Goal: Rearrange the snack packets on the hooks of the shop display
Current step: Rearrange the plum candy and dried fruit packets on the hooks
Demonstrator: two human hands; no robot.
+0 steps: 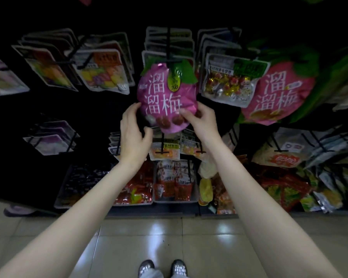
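A dark shop display (pixel 109 105) carries rows of hooks. A pink packet (pixel 165 97) hangs at a middle hook (pixel 167 45). The right hand (pixel 202 119) pinches its lower edge; the left hand (pixel 134 131), fingers spread, touches its side.

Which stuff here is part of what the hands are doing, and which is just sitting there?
In the job:
- pink plum packet
- left hand, touching its edge
- right hand, pinching its lower part
- black hook above it

Just sitting there:
- candy packet
- second pink packet
- tray of red packets
- tiled floor
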